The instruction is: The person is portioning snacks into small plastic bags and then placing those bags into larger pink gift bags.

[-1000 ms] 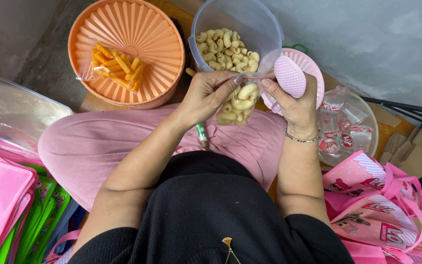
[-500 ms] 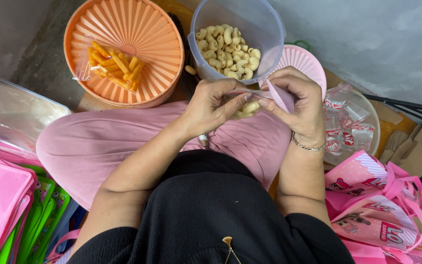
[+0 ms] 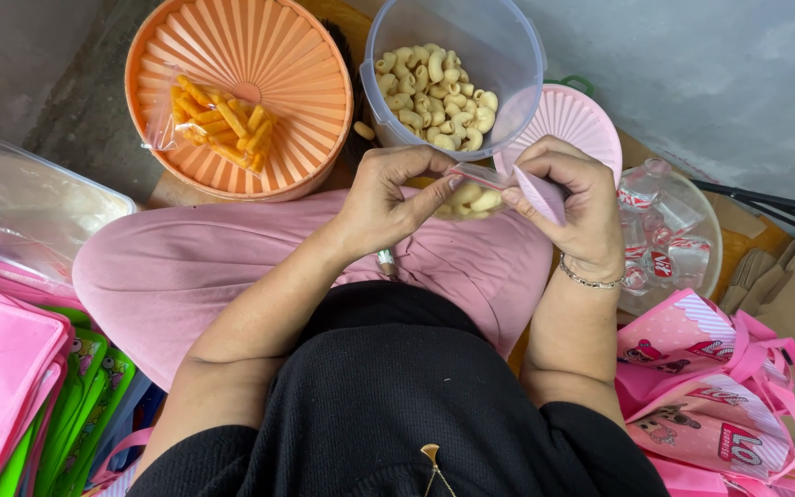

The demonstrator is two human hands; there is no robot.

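A small clear plastic bag (image 3: 471, 195) of pale curled snacks hangs between my two hands over my lap. My left hand (image 3: 393, 198) pinches the bag's top edge. My right hand (image 3: 568, 198) grips the other side of that edge and also holds a small pink scoop (image 3: 537, 193). Just beyond my hands stands a clear tub (image 3: 457, 78) partly filled with the same pale snacks. To its left lies an orange ribbed lid (image 3: 241, 92) with a sealed bag of orange stick snacks (image 3: 218, 124) on it.
A pink ribbed lid (image 3: 574, 120) lies behind my right hand. A clear bowl of small cups (image 3: 669, 244) stands to the right. Pink party bags (image 3: 720, 396) pile at the lower right. Pink and green bags (image 3: 20, 387) and a clear box (image 3: 29, 207) sit at left.
The bag of snacks was open between my hands a second ago; my hands have come together on its top edge, and the view has shifted slightly closer.
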